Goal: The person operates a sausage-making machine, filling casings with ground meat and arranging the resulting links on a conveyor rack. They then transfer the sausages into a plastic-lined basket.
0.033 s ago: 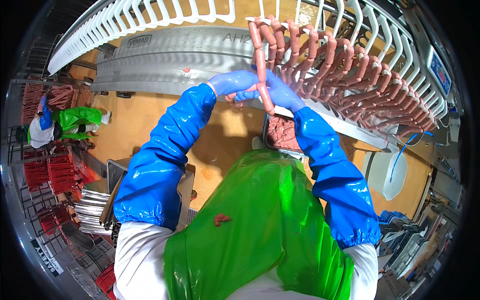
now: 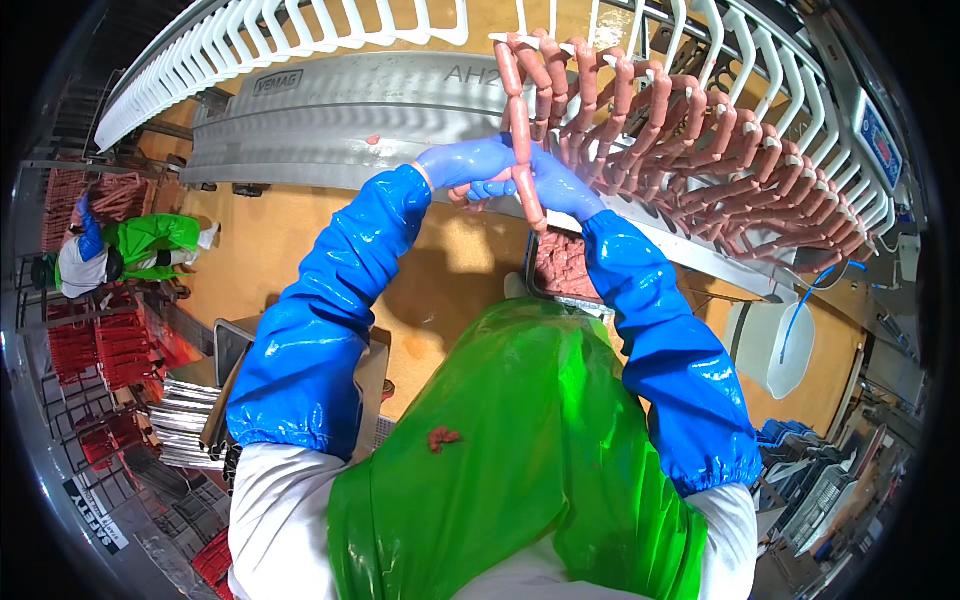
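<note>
At bottom centre is a green apron (image 2: pixel 520 450). Above it, at upper centre, the left hand (image 2: pixel 468 165) and right hand (image 2: pixel 560 190), in blue gloves, are both closed around a sausage string (image 2: pixel 522 150). This string hangs from white hooks (image 2: pixel 640 75). More sausages (image 2: pixel 740 170) hang at upper right.

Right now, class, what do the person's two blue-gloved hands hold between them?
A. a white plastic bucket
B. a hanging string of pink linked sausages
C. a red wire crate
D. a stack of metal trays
B: both the left hand and the right hand close around the string of pink linked sausages that hangs from the white hook rail.
</note>
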Demonstrator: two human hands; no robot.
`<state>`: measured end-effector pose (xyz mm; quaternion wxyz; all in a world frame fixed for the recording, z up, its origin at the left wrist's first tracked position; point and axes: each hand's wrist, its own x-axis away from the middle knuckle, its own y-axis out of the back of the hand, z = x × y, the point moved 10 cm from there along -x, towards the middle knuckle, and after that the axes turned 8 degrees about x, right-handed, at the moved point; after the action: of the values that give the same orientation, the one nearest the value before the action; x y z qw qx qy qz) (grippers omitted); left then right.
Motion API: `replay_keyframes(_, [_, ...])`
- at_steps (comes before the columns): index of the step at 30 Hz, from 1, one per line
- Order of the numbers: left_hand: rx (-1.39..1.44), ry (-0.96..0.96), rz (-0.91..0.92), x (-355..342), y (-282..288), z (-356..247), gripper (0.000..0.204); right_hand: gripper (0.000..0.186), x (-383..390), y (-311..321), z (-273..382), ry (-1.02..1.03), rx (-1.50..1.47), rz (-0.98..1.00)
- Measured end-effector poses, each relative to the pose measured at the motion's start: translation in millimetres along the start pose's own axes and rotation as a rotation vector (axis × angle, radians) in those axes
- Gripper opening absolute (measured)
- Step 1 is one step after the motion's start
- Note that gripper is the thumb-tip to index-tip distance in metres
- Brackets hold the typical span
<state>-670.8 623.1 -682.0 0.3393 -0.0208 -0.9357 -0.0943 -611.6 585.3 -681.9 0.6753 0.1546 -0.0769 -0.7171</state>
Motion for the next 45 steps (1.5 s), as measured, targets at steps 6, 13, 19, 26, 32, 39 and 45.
replay_keyframes(6, [-0.385,-0.200,-0.577,23,44,-18,0.026,0.040,17,38,34,0.051,0.693,0.034])
replay_keyframes(13, [-0.367,-0.659,-0.239,2,-71,-69,0.021,0.035,60,2,-3,-0.070,0.309,-0.059])
replay_keyframes(19, [1.316,-0.750,-0.322,-48,-71,-3,0.027,0.049,102,13,-83,-0.627,-0.252,0.125])
replay_keyframes(26, [0.491,-0.110,-0.663,-24,-46,21,0.033,0.030,37,22,-19,-0.631,-0.241,0.149])
replay_keyframes(32, [1.077,-0.548,-0.644,-18,-123,54,0.036,0.030,20,35,-22,-0.539,0.386,0.109])
replay_keyframes(39, [0.210,-0.467,-0.403,-107,-227,168,0.040,0.034,18,51,-15,-0.506,0.540,0.372])
replay_keyframes(45, [1.724,-0.486,0.128,-62,-205,30,0.047,0.035,51,44,-4,-0.452,0.154,0.319])
